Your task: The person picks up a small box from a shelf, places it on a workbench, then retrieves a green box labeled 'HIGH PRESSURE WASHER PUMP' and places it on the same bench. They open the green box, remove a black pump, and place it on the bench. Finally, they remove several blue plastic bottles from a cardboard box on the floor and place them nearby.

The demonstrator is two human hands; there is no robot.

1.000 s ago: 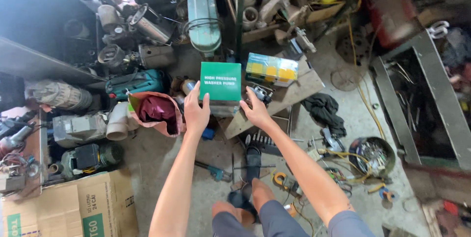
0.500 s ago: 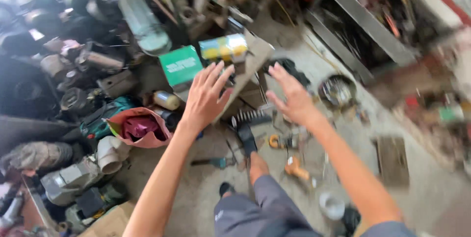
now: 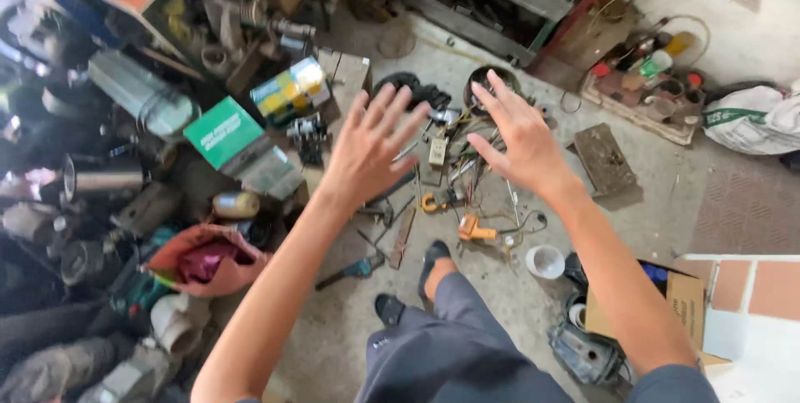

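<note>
Since the earlier frames the green box point(image 3: 223, 132) has left the hands and now lies on the cluttered pile at about ten o'clock from the left hand point(image 3: 367, 153), well apart from it; the view has also swung to the right, over the floor scatter. Both hands are empty. The left hand's fingers are spread wide and point toward one o'clock, palm down. The right hand point(image 3: 521, 138) is likewise open, fingers fanned toward eleven o'clock, above the small tools point(image 3: 454, 195) strewn on the concrete. Both forearms reach forward and hang in the air, touching nothing.

As a judgement, the risk lies in the footing and the clutter: the person's foot point(image 3: 433, 257) stands just beside loose wires and an orange tool point(image 3: 473, 228) at six o'clock from the right hand, so a step could snag or roll. The green box sits tilted on uneven scrap and might slide off.
</note>
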